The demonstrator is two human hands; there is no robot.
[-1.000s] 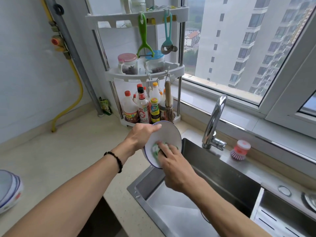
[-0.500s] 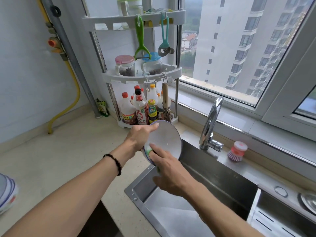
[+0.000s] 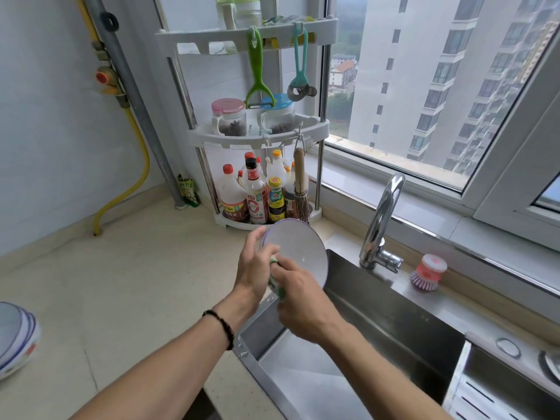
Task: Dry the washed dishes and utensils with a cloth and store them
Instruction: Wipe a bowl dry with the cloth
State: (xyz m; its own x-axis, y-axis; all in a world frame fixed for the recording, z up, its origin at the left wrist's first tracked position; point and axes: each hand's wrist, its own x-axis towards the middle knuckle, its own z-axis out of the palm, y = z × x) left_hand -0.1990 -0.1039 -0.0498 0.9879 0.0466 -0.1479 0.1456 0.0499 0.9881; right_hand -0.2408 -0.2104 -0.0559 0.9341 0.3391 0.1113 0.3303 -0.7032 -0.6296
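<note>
- The white plate (image 3: pixel 298 248), rimmed in blue, is held tilted on edge above the left corner of the steel sink (image 3: pixel 394 316), its face turned toward the camera.
- The left hand (image 3: pixel 253 268) grips the plate at its left rim, fingers curled round the edge; a dark bead bracelet (image 3: pixel 222 325) sits on that wrist.
- The right hand (image 3: pixel 303 301) clasps a green-and-white cloth (image 3: pixel 277 283) and presses it against the plate's lower left edge, just beside the left hand; most of the cloth is hidden between the two hands.
- Both hands are slightly blurred, so the exact finger placement on the cloth cannot be told.
- A stack of blue-rimmed dishes (image 3: pixel 16 334) sits on the pale worktop (image 3: pixel 121 283) at the far left edge, well apart from the hands.
- A curved chrome tap (image 3: pixel 380 222) stands behind the sink, and a pink dish brush (image 3: pixel 427 272) rests on the steel ledge to its right.
- In the corner stands a white tiered rack (image 3: pixel 257 131): sauce bottles (image 3: pixel 257 198) on the bottom tier, two lidded jars (image 3: pixel 228 116) on the middle tier, and a green peeler (image 3: pixel 257 68) and a teal utensil (image 3: pixel 300 71) hanging from the top tier.
- A small bristle brush (image 3: pixel 301 189) hangs from the middle tier, just behind the plate's upper rim.
- A yellow hose (image 3: pixel 133 165) runs down the wall to the left of the rack.
</note>
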